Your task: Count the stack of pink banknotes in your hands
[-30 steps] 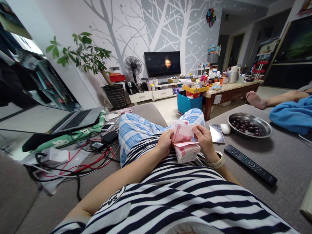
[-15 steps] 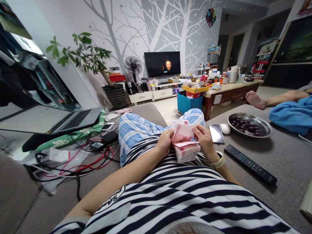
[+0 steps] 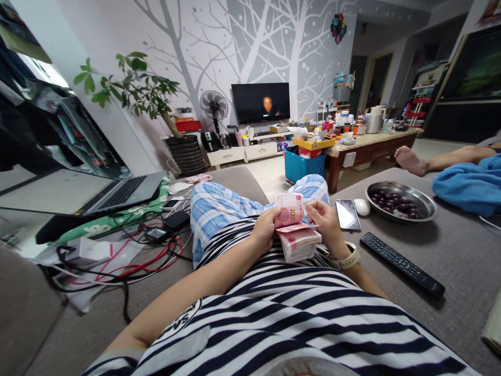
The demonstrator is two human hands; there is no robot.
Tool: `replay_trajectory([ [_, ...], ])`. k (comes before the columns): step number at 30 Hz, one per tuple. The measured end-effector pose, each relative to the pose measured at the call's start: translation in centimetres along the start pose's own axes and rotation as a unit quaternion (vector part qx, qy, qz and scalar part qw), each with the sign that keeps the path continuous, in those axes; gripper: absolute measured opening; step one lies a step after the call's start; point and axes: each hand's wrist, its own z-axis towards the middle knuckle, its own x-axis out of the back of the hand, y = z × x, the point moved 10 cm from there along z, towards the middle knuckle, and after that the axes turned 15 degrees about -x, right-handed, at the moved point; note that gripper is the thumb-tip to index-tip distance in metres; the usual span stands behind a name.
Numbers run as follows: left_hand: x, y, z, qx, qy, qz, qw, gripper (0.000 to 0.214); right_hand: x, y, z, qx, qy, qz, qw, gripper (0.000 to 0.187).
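Observation:
A thick stack of pink banknotes (image 3: 298, 244) rests on my lap, over my striped shirt. My left hand (image 3: 266, 228) grips the stack's left side, its thumb on a note (image 3: 290, 210) that stands upright at the top. My right hand (image 3: 325, 223), a pale watch on its wrist, is closed on the right edge of the notes, fingers pinching the top ones.
On the sofa to my right lie a phone (image 3: 347, 214), a white mouse (image 3: 362, 207), a steel bowl of dark fruit (image 3: 400, 200) and a black remote (image 3: 401, 264). Another person's bare foot (image 3: 410, 160) lies beyond. To my left are a laptop (image 3: 121, 194) and tangled cables (image 3: 129, 256).
The top note, earlier bent forward between both hands, now stands upright showing its face. My right hand has dropped slightly toward the stack. The picture on the TV has changed.

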Motion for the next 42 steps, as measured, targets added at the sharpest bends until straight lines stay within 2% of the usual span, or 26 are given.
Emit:
replay_trajectory([
  [5,-0.9,0.1,-0.3,0.005,-0.048,-0.002,0.999,0.017,0.4,1.2,0.7,-0.009,0.030,-0.013,0.999,0.035],
  [10,-1.8,0.3,-0.7,0.010,-0.081,-0.013,0.997,0.020,-0.6,0.3,0.4,0.018,-0.003,-0.026,0.999,0.034],
  [16,-1.4,0.2,-0.5,0.008,-0.061,-0.008,0.998,0.018,-0.4,-0.5,-0.1,0.032,0.022,-0.034,0.999,0.037],
  [30,-0.8,0.0,-0.4,0.003,-0.049,0.004,0.999,0.017,0.1,1.1,0.3,0.017,0.048,-0.019,0.999,0.037],
  [37,-0.7,0.2,-0.3,-0.010,-0.040,0.008,0.999,0.015,0.6,0.5,0.2,0.019,0.071,0.005,0.997,0.044],
  [42,-0.7,0.1,-0.4,-0.008,-0.042,0.011,0.999,0.016,0.0,0.7,0.5,-0.009,0.034,0.042,0.999,0.046],
])
